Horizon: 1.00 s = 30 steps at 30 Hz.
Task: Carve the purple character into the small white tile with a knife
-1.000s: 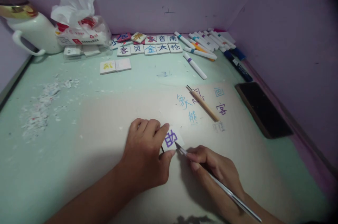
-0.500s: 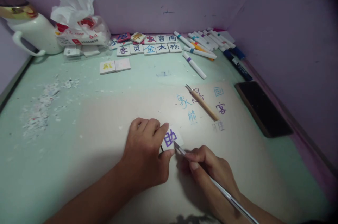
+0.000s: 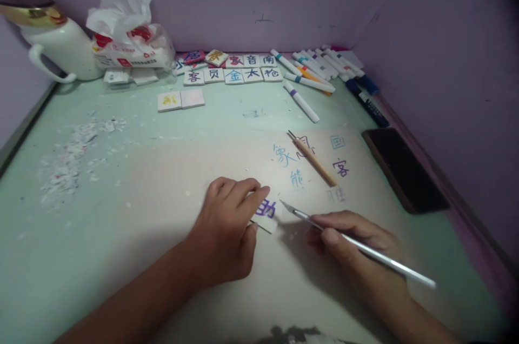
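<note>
A white square tile (image 3: 271, 220) bears a purple character and lies on the beige board (image 3: 162, 171). My left hand (image 3: 227, 230) grips it, the fingers covering its left part and the thumb at its near left edge. My right hand (image 3: 357, 252) is closed on a craft knife (image 3: 365, 248) with a silver handle. The knife's tip is just right of the tile, apart from it. Beyond the hands rests a wooden-handled carving tool (image 3: 314, 163) among coloured characters written on the board.
Several lettered tiles (image 3: 233, 77) line the back, with two more tiles (image 3: 180, 100) nearer. Markers (image 3: 302, 103) and a phone (image 3: 401, 168) are at right. White scraps (image 3: 68, 157), a tissue pack (image 3: 130, 54) and a white jug (image 3: 67, 49) are at left.
My right hand has drawn the craft knife off the tile, up and to the right, its handle now lying flatter. The tile has turned clockwise, and my left thumb has slid left along it.
</note>
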### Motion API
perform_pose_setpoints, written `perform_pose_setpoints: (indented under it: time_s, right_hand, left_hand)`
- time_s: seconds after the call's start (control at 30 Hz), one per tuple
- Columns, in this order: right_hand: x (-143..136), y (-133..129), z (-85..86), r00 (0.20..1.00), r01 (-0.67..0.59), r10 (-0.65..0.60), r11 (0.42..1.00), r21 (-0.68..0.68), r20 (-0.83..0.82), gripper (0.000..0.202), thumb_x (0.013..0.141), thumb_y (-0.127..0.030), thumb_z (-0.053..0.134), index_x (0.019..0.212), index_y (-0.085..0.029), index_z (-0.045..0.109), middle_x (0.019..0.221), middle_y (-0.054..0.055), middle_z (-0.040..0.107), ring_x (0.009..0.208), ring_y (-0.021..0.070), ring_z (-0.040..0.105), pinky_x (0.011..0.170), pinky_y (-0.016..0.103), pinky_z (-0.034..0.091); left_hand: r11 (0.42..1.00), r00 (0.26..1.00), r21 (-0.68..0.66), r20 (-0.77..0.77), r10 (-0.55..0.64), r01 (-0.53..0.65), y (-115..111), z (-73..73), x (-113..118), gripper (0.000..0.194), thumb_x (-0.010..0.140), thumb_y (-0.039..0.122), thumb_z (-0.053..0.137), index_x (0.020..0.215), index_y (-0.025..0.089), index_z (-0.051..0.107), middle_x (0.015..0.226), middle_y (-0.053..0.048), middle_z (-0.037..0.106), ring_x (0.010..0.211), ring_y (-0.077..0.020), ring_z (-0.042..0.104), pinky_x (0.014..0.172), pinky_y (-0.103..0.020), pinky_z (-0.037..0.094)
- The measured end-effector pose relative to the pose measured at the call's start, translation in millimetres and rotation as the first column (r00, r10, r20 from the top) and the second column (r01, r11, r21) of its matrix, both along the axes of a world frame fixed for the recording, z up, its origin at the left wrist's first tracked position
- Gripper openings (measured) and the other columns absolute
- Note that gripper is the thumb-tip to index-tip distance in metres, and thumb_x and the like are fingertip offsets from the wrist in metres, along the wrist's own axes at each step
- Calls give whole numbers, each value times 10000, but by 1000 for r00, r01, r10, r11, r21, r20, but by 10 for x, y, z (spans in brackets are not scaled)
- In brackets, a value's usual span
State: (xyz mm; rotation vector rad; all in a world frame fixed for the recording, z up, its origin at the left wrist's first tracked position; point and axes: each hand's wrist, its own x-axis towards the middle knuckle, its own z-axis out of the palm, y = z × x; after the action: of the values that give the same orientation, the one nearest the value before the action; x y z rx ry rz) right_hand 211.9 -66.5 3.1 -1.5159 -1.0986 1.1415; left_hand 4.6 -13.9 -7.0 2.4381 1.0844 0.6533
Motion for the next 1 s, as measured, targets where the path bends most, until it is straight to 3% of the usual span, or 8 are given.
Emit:
perform_pose_setpoints:
  time_s: [0.13, 0.2, 0.3, 0.47, 0.57, 0.77, 1.0]
  right_hand:
    - [186, 192, 20, 986, -140, 127, 982, 128, 104, 102, 743, -325, 729, 830, -278, 753, 616, 4, 659, 527, 139, 576, 482, 245, 442]
    - [234, 299, 18, 957, -284, 262, 930, 232, 124, 114, 805, -321, 669, 882, -277, 740, 628, 2, 637, 561, 141, 573, 511, 254, 437]
    - [212, 422, -12, 918, -395, 389, 879, 267, 78, 150, 886, -323, 571, 945, -263, 694, 663, -1, 606, 595, 133, 561, 543, 252, 438]
    - [72, 479, -154, 886, -390, 433, 889, 239, -165, 143, 934, -336, 496, 920, -250, 610, 670, -18, 572, 604, 121, 532, 559, 245, 415]
    - [48, 474, -221, 869, -388, 442, 888, 247, -223, 164, 952, -336, 457, 906, -240, 582, 664, -20, 538, 597, 119, 488, 539, 244, 376]
    - [75, 489, -212, 857, -486, 513, 837, 252, -49, 166, 955, -334, 445, 918, -229, 569, 722, -6, 508, 638, 125, 452, 555, 255, 349]
    - [46, 489, -152, 824, -553, 563, 772, 313, 68, 173, 973, -296, 394, 935, -241, 554, 742, -2, 471, 687, 139, 481, 592, 267, 380]
  left_hand:
    - [997, 997, 61, 54, 52, -55, -10, -11, 17, 468, 727, 101, 456, 1193, 72, 491, 1189, -186, 524, 1040, -284, 493, 874, -485, 364]
    - [988, 991, 71, 31, 134, -136, -39, -4, 62, 454, 745, 223, 546, 1166, 56, 508, 1127, -192, 544, 1006, -303, 496, 865, -499, 366]
    - [971, 972, 80, -54, 228, -223, -82, 4, 135, 578, 696, 392, 670, 1140, 51, 526, 1025, -178, 569, 938, -323, 501, 843, -519, 371]
    - [987, 987, 29, -38, 157, -156, -86, -27, 152, 498, 718, 257, 649, 1155, 69, 503, 1052, -160, 564, 947, -293, 491, 857, -485, 381]
    - [994, 994, -22, 8, 106, -106, -64, -46, 124, 458, 726, 190, 626, 1152, 86, 494, 1082, -146, 553, 953, -271, 481, 864, -459, 394]
    - [995, 999, -101, 45, 31, -26, -28, -37, 106, 419, 749, 117, 566, 1158, 98, 479, 1124, -132, 543, 1003, -263, 463, 912, -454, 391]
    - [992, 999, -119, 37, 32, -28, -20, -27, 106, 401, 747, 129, 561, 1141, 118, 488, 1117, -125, 555, 989, -268, 468, 893, -472, 393]
